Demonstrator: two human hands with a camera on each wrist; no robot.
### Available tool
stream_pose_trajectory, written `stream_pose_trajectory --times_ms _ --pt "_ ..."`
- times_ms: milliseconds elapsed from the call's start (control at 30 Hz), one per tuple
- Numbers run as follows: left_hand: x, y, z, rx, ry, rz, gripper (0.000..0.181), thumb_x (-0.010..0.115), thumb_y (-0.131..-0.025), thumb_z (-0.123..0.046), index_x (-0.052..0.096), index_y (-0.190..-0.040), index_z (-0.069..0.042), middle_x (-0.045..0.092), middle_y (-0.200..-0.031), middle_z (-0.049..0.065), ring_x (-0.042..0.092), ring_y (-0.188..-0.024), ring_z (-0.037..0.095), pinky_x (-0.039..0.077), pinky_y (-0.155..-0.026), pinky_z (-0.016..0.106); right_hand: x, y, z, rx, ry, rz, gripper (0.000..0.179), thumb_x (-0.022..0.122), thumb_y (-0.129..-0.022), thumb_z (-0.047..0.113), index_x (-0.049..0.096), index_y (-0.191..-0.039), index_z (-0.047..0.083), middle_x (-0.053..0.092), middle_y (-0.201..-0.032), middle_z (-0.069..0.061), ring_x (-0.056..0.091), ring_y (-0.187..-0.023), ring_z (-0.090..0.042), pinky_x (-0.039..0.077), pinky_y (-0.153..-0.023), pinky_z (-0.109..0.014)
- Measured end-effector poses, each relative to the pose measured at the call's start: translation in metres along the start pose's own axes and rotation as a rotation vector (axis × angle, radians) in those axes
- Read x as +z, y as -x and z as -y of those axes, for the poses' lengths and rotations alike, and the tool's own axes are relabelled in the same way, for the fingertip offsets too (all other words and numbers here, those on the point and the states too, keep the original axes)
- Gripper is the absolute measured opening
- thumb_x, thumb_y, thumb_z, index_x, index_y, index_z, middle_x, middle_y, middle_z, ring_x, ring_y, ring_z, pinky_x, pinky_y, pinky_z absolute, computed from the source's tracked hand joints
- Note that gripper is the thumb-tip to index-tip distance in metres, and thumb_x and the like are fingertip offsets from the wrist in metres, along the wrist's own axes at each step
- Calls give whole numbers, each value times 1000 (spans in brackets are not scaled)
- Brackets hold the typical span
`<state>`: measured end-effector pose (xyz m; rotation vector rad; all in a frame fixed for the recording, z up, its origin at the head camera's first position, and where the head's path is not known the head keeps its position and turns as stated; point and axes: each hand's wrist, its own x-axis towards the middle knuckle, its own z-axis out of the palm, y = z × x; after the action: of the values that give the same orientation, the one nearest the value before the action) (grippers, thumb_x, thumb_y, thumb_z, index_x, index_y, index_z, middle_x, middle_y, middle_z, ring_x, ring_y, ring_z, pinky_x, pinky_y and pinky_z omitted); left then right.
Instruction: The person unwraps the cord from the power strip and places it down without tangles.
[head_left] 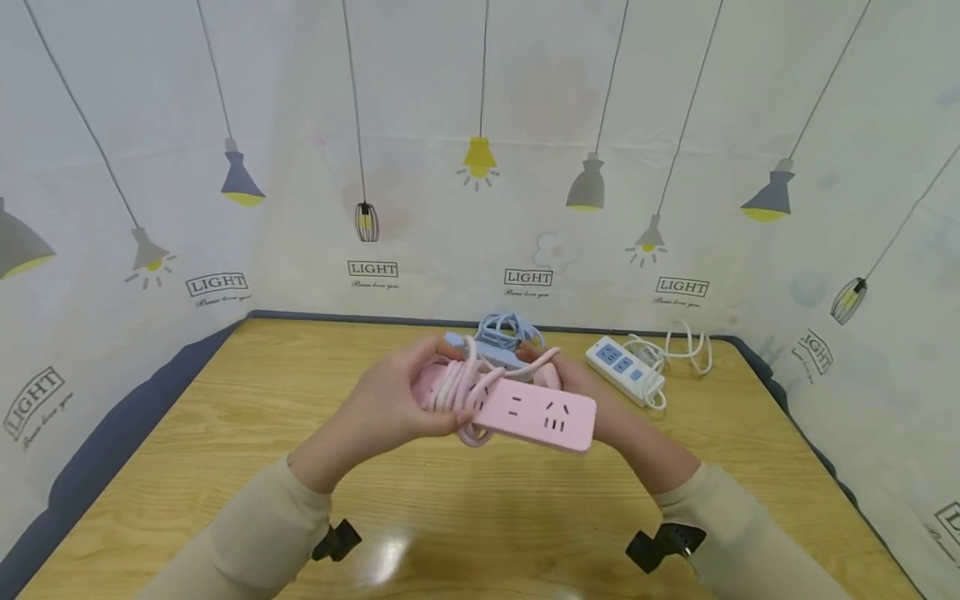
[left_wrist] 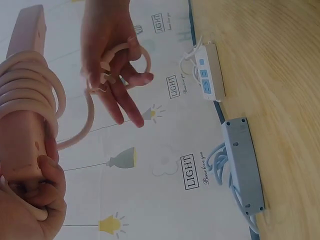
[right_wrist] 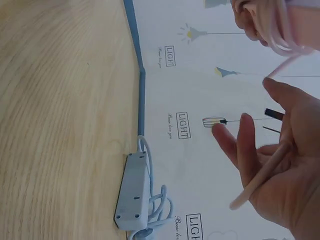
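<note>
In the head view my left hand [head_left: 384, 398] grips one end of a pink power strip [head_left: 536, 414], its pale pink cord [head_left: 452, 387] wound several times round the body. Behind the strip, my right hand [head_left: 583, 385] holds the cord's free end with the pink plug [head_left: 548, 377]. The right wrist view shows dark plug prongs [right_wrist: 273, 114] by the thumb and a cord piece crossing the palm; some fingers stretch out. A length of cord runs between the coil and the right hand in the left wrist view. The strip is held above the table.
A blue power strip [left_wrist: 243, 165] with a bundled blue cord lies at the table's back middle. Right of it is a white power strip [head_left: 624, 371] with blue sockets and a loose white cord. The wooden table [head_left: 247, 400] ends at a lamp-printed cloth [head_left: 427, 233].
</note>
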<state>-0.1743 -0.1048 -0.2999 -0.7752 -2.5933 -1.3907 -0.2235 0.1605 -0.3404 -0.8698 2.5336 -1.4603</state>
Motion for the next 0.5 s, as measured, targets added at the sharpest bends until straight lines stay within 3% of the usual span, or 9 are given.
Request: stream_pose_trajectory --times_ms 67,200,300,500 --pt "1 1 2 7 -10 27 54 88 -68 -25 60 -115 -22 62 -94 2 59 -77 19 54 -61 34 -3 -3 2 101 -19 -52 69 67 -92 20 33 -149 1 47 -144 -17 64 -102 -29 51 -81 -35" --pt "3 1 8 22 -45 54 54 88 -68 -27 60 -114 -22 62 -94 -1 59 -76 18 53 -61 34 -7 -2 6 140 -160 -137 78 66 -94 27 20 -156 13 47 -145 -11 66 -81 -21 54 -59 -32" --pt "5 0 14 14 -85 68 53 88 -67 -30 61 -112 -22 62 -92 -4 59 -74 16 52 -61 34 -9 0 9 97 -266 -219 76 64 -96 25 18 -156 18 51 -142 -8 66 -79 -20 54 -55 -35" --pt "11 -3 26 -20 -191 118 53 86 -68 -37 61 -113 -23 61 -87 -7 56 -72 13 48 -60 33 -10 9 19 -89 -393 -338 78 63 -96 12 16 -156 28 62 -130 -5 59 -76 -15 51 -56 -26"
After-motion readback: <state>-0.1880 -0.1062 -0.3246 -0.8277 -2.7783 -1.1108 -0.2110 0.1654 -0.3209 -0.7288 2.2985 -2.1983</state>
